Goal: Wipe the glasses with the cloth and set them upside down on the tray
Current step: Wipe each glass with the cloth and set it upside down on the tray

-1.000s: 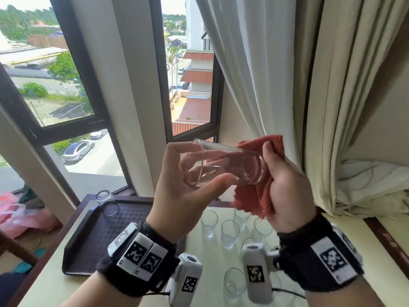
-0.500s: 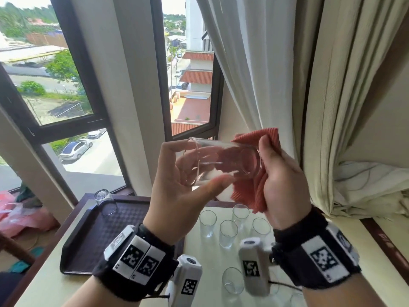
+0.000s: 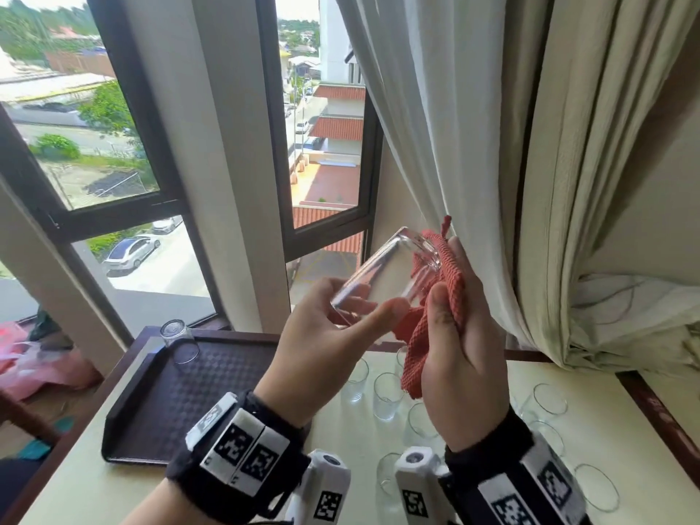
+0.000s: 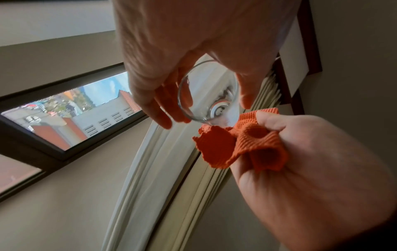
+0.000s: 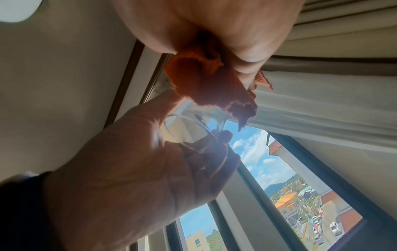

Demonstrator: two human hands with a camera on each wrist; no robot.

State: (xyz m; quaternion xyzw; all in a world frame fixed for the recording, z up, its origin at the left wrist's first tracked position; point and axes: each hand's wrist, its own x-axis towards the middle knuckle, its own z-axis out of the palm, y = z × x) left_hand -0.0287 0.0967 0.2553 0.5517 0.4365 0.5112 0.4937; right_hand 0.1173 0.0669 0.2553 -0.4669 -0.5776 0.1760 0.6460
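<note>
My left hand (image 3: pixel 337 335) grips a clear glass (image 3: pixel 382 274) near its rim, thumb on one side and fingers on the other, held in the air above the table. The glass tilts with its base up and to the right, against the red cloth (image 3: pixel 435 308). My right hand (image 3: pixel 462 335) holds that bunched cloth beside the glass base. The left wrist view looks into the glass mouth (image 4: pixel 206 95), with the cloth (image 4: pixel 240 144) gripped just below it. The right wrist view shows the cloth (image 5: pixel 204 81) hanging over the glass (image 5: pixel 193 132). One glass (image 3: pixel 178 341) stands upside down at the far left corner of the dark tray (image 3: pixel 182 403).
Several upright glasses (image 3: pixel 386 395) stand on the pale table (image 3: pixel 75 483) right of the tray and under my hands. Curtains (image 3: pixel 492 145) hang close behind my right hand. Window frames (image 3: pixel 159 153) and a wall pillar stand behind the tray.
The glass has swung from lying nearly level to tilting base-up to the right. Both hands have moved right, and the cloth now sits by the base rather than behind it.
</note>
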